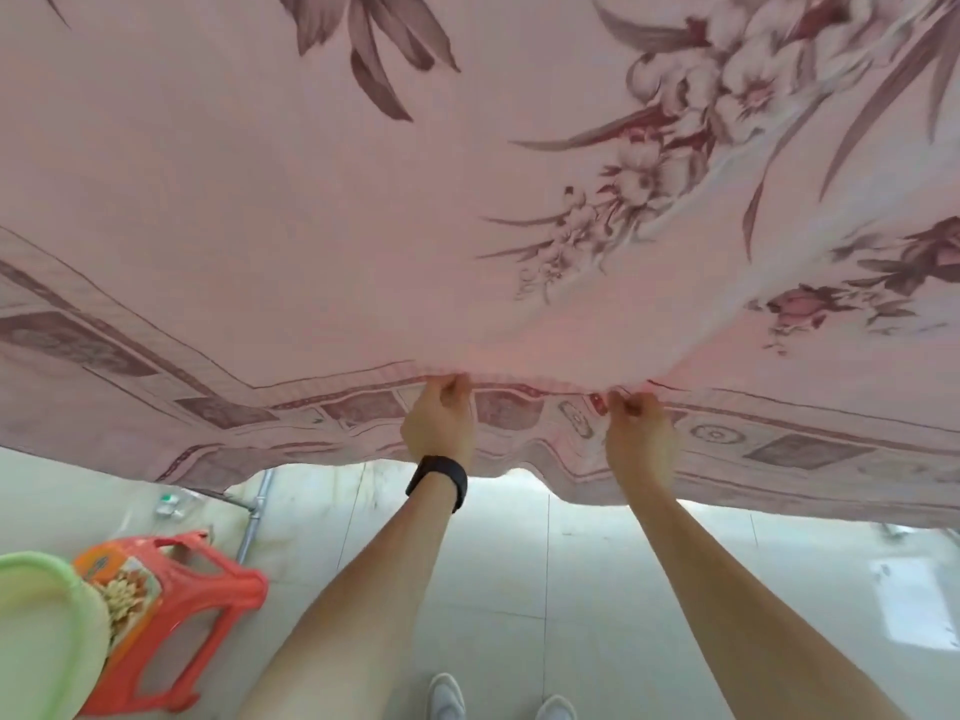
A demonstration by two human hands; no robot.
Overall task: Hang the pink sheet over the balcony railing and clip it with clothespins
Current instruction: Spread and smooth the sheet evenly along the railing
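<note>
Floor: pale tiles [571, 589], red stool [208, 589] at my left.
Sheet: pink sheet [311, 226] spread out ahead of me, hem hanging low.
Hands: left hand [439, 423] and right hand [639, 433] each pinching a fold.
Handling: soft, limp, probably light; I'd grip along the folded edge.
Clothespins: none visible.

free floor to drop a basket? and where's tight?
Free: bare tiles between the forearms, and the right side under the sheet hem. Crowded: lower left, where the red stool and green basin sit by a pipe. Left hand and right hand both grip the sheet.
</note>
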